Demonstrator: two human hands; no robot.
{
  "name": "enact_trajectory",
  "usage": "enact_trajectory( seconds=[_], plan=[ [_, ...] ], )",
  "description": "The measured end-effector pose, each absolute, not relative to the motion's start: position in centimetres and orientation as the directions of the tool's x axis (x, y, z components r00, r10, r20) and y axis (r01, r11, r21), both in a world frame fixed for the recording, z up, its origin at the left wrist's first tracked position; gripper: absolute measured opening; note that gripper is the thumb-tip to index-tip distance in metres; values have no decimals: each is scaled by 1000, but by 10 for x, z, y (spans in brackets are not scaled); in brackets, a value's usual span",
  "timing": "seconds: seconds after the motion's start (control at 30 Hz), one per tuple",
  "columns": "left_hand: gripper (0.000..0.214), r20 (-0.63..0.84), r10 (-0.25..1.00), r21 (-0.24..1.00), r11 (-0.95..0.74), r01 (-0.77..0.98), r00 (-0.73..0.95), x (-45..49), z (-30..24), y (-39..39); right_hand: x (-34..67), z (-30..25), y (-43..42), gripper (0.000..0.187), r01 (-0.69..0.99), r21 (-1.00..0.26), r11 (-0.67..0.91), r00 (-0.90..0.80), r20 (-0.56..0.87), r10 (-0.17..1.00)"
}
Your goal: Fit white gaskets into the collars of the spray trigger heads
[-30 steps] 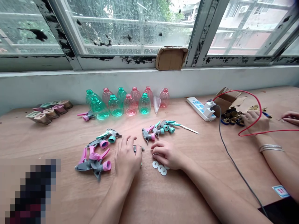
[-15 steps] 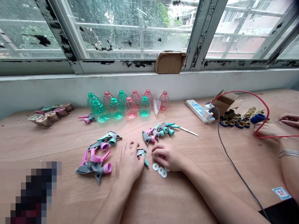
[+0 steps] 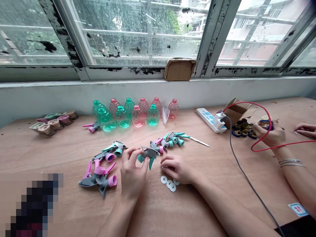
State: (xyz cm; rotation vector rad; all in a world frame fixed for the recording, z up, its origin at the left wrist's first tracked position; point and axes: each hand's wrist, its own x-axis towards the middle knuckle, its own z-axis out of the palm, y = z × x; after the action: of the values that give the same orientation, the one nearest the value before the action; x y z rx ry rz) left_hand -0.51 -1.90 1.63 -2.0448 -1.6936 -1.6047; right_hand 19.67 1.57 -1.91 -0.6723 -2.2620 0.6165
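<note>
My left hand (image 3: pixel 133 174) holds a grey trigger-sprayer head (image 3: pixel 148 152) up off the wood, with its teal cap and trigger showing. My right hand (image 3: pixel 175 169) rests curled on the plywood table (image 3: pixel 158 210), just above several white washers (image 3: pixel 169 184). A pale edge shows at its fingertips, and I cannot tell whether it is a washer. Loose sprayer heads with pink parts (image 3: pixel 100 177) lie left of my left hand. Others with teal parts (image 3: pixel 170 141) lie just above my right hand.
Pink and teal plastic bottles (image 3: pixel 138 116) stand along the wall. A co-worker's hands (image 3: pixel 270 135) work at right beside brass and blue rings (image 3: pixel 243 129), a cardboard box (image 3: pixel 237 112) and a power strip (image 3: pixel 209 120). Red and grey cables cross the table.
My left hand has lifted the sprayer head off the table and turned it. The co-worker's hand has moved left, and the blue piece is now mostly hidden in it.
</note>
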Motion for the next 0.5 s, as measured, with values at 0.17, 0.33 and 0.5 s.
enact_trajectory(
  seconds=[0.17,0.33,0.5],
  plan=[
    [11,528,835,783,-408,469,-156,-1,2,-16,197,-22,18,13,275,-592,758,-607,504,614],
    [25,340,907,938,-306,165,-249,4,-5,-13,198,-29,20,13,264,-592,762,-563,547,620],
    [40,189,939,977,-208,-36,-288,1,-2,-9,198,-31,21,17,253,-587,769,-513,593,621]
  ],
)
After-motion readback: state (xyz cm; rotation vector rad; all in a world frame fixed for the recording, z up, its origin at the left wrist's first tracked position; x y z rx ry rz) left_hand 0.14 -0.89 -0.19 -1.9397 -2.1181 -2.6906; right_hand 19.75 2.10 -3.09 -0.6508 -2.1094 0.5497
